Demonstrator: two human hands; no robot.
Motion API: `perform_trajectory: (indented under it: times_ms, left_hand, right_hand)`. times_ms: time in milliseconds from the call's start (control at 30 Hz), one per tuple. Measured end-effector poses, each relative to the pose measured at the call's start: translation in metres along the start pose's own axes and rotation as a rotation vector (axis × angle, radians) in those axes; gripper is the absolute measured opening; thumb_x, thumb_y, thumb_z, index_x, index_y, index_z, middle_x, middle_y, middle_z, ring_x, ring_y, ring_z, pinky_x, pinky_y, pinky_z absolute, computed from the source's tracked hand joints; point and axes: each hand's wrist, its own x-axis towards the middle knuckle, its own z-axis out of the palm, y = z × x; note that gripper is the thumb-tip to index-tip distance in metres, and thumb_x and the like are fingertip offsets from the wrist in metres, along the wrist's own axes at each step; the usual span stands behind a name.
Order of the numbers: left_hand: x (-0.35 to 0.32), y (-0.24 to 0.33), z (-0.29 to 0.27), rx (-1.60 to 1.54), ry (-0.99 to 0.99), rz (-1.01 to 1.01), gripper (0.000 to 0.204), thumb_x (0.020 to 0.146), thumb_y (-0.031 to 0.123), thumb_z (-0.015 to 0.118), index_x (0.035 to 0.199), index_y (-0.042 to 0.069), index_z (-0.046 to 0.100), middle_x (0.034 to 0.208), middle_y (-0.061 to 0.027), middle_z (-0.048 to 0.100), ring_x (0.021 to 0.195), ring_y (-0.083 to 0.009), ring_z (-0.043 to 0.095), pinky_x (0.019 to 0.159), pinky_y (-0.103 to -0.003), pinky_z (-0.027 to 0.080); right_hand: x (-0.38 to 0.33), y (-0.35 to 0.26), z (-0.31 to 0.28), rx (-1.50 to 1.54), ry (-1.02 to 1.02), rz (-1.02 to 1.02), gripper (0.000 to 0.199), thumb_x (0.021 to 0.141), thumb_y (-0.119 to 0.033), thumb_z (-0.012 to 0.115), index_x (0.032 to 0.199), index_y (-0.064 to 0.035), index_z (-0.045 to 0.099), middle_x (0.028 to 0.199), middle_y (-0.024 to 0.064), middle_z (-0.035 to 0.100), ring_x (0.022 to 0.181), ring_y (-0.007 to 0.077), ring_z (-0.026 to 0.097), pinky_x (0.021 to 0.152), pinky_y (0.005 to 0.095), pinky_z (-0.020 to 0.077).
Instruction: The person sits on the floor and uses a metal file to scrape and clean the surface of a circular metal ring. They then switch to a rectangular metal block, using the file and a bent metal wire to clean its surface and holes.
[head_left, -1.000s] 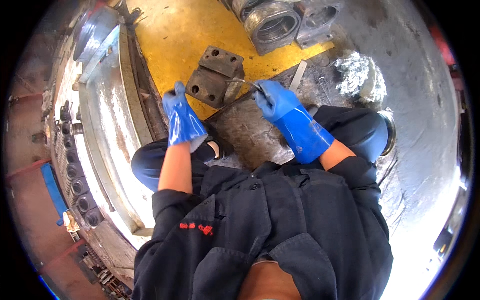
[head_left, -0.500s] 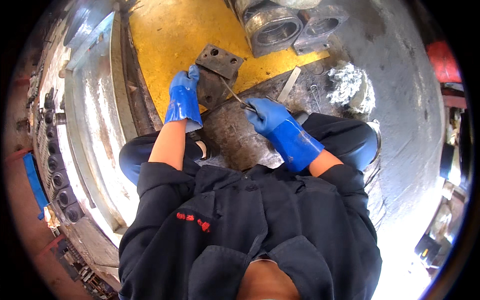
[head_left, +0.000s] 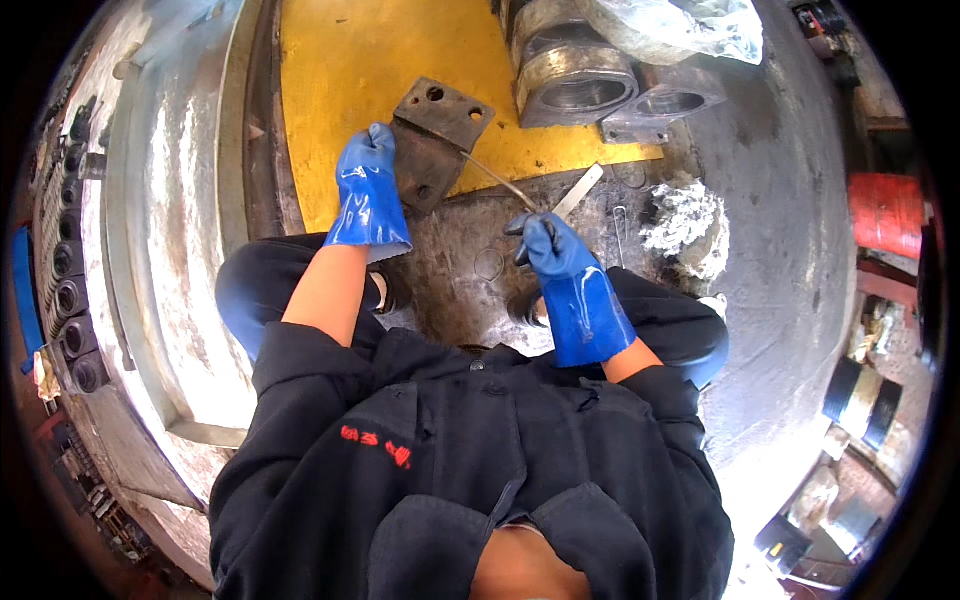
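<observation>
I crouch over a grimy floor in a dark jacket and blue rubber gloves. My left hand rests on the left edge of a rusty square metal plate with bolt holes, which lies tilted on a yellow panel. My right hand grips a thin metal rod whose far tip reaches toward the plate's lower right edge. A flat silver metal strip lies just beyond my right hand.
Two heavy grey castings with round bores stand at the back, a clear plastic bag over them. A wad of white rag lies at right. A long steel beam runs along the left. A wire ring lies by my feet.
My left hand moved up from near my knee onto the plate's edge. My right hand drew back toward me with the rod. The view shifted closer to the plate.
</observation>
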Motion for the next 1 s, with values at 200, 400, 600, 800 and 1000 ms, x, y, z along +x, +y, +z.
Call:
perform_trajectory:
  times_ms: [200, 400, 600, 800, 1000]
  left_hand:
    - [-0.009, 0.004, 0.010, 0.087, 0.085, 0.098, 0.055, 0.096, 0.047, 0.047, 0.080, -0.001, 0.068, 0.083, -0.0288, 0.065, 0.083, -0.0489, 0.063, 0.075, -0.055, 0.050]
    - [-0.008, 0.012, -0.002, 0.038, 0.052, 0.016, 0.056, 0.097, 0.049, 0.047, 0.083, 0.000, 0.068, 0.087, -0.0281, 0.066, 0.086, -0.0488, 0.063, 0.077, -0.055, 0.050]
    - [-0.004, 0.007, 0.010, 0.100, 0.057, 0.050, 0.054, 0.096, 0.049, 0.048, 0.083, 0.001, 0.068, 0.087, -0.0271, 0.066, 0.085, -0.0479, 0.063, 0.077, -0.054, 0.050]
    - [-0.011, 0.013, 0.004, 0.059, 0.070, 0.027, 0.051, 0.096, 0.048, 0.049, 0.082, 0.002, 0.067, 0.086, -0.0267, 0.066, 0.084, -0.0478, 0.063, 0.077, -0.054, 0.050]
    - [-0.008, 0.011, 0.009, 0.075, 0.101, 0.045, 0.049, 0.096, 0.046, 0.050, 0.083, 0.003, 0.067, 0.086, -0.0260, 0.066, 0.083, -0.0485, 0.063, 0.075, -0.055, 0.051]
  right_hand:
    - [0.027, 0.012, 0.023, 0.026, 0.010, -0.024, 0.033, 0.102, -0.033, 0.057, 0.105, -0.0006, 0.061, 0.088, 0.0050, 0.065, 0.067, 0.0101, 0.058, 0.061, 0.0275, 0.0499]
    - [0.013, 0.019, 0.012, 0.059, 0.017, -0.095, 0.031, 0.101, -0.030, 0.060, 0.107, 0.0004, 0.062, 0.086, 0.0071, 0.066, 0.070, 0.0119, 0.062, 0.064, 0.0290, 0.0532]
    - [0.035, 0.018, 0.034, 0.099, 0.032, -0.088, 0.032, 0.102, -0.032, 0.058, 0.104, -0.0001, 0.064, 0.085, 0.0068, 0.066, 0.066, 0.0119, 0.061, 0.064, 0.0291, 0.0537]
    - [0.020, 0.039, 0.004, 0.130, -0.048, -0.102, 0.028, 0.097, -0.019, 0.060, 0.118, -0.0004, 0.056, 0.104, 0.0078, 0.066, 0.070, 0.0125, 0.061, 0.065, 0.0298, 0.0557]
    - [0.056, 0.001, 0.047, -0.039, 0.040, 0.028, 0.025, 0.099, -0.023, 0.057, 0.112, -0.0011, 0.058, 0.101, 0.0084, 0.067, 0.069, 0.0113, 0.060, 0.061, 0.0276, 0.0498]
